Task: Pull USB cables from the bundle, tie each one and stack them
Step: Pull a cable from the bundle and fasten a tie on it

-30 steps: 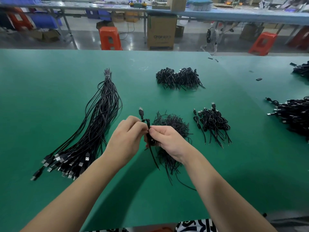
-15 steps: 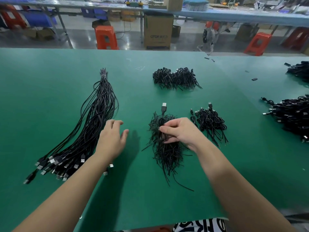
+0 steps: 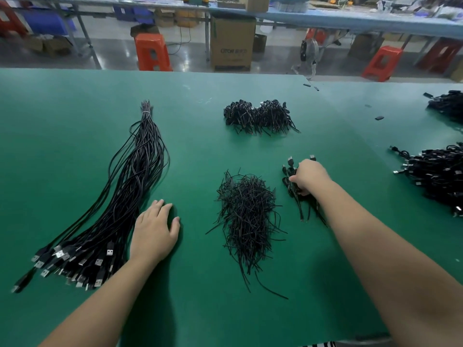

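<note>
**Listener:** Where were the cables when you looked?

**Operator:** The bundle (image 3: 130, 196) lay on the left of the green desk (image 3: 75, 121), a long sheaf of thin black USB cables bound at its far end, with the plugs (image 3: 75, 261) fanned out at the near end. My left hand (image 3: 154, 234) lay flat just beside it, fingers straight and relaxed, holding nothing.

**Listener:** And the right hand?

**Operator:** My right hand (image 3: 309, 177) was at the stack (image 3: 294, 186) of tied cables on the right, its fingers curled down onto the coils. I could not tell whether it gripped one or only pressed on it. Between my hands sat a loose heap of ties (image 3: 248, 221).

**Listener:** How would a cable handle?

**Operator:** I judged each one light, thin and limp, likely to sag and snag on its neighbours. The plug looked like the only stiff part, so I would have pinched there and drawn the cable out lengthwise toward me, away from the bound end.

**Listener:** Any risk?

**Operator:** Pulling sideways would probably have dragged several cables along. The smooth jacket might also have slipped through a light pinch.
</note>
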Demonstrator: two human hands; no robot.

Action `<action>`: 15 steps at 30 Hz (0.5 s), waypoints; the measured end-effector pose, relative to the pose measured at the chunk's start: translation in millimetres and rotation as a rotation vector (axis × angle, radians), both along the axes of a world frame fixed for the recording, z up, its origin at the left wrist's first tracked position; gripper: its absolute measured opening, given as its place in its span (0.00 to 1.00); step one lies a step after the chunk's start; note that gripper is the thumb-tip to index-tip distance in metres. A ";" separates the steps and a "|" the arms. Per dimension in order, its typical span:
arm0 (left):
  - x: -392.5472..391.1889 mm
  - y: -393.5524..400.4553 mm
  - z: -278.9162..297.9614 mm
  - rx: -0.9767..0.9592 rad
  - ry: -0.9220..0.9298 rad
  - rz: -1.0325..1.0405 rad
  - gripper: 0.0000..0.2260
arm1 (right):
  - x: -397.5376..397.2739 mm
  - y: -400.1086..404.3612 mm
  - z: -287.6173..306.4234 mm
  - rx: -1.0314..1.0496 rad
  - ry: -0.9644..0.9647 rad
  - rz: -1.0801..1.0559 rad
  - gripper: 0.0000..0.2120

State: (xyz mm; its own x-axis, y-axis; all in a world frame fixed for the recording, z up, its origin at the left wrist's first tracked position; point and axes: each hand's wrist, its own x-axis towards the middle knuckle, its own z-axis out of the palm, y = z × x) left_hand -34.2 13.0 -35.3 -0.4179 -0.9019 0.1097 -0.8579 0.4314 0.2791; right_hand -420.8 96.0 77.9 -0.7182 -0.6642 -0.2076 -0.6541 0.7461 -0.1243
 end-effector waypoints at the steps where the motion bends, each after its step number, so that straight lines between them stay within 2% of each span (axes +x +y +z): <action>1: -0.3 0.2 0.0 -0.002 0.006 0.004 0.23 | -3.1 -2.9 -1.9 0.016 -0.011 -0.011 0.22; 5: -0.2 -1.6 -2.1 -0.015 0.021 0.012 0.22 | -12.2 -14.1 -8.3 0.068 -0.050 -0.042 0.20; 9: 0.0 -2.8 -4.3 -0.028 0.013 0.014 0.22 | -17.4 -18.5 -20.2 0.058 0.029 -0.031 0.18; 13: 0.2 -3.3 -5.4 -0.030 0.021 0.017 0.22 | -19.6 -19.1 -27.8 0.081 0.125 -0.023 0.08; 15: 0.4 -3.5 -5.4 -0.031 0.025 0.020 0.22 | -20.7 -18.9 -30.1 0.078 0.131 -0.021 0.14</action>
State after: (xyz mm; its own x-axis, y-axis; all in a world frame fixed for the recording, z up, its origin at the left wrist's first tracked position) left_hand -33.9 9.5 -40.7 -0.3970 -0.9059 0.1476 -0.8593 0.4234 0.2871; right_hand -441.5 77.1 47.8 -0.7562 -0.6342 -0.1610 -0.6450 0.7639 0.0198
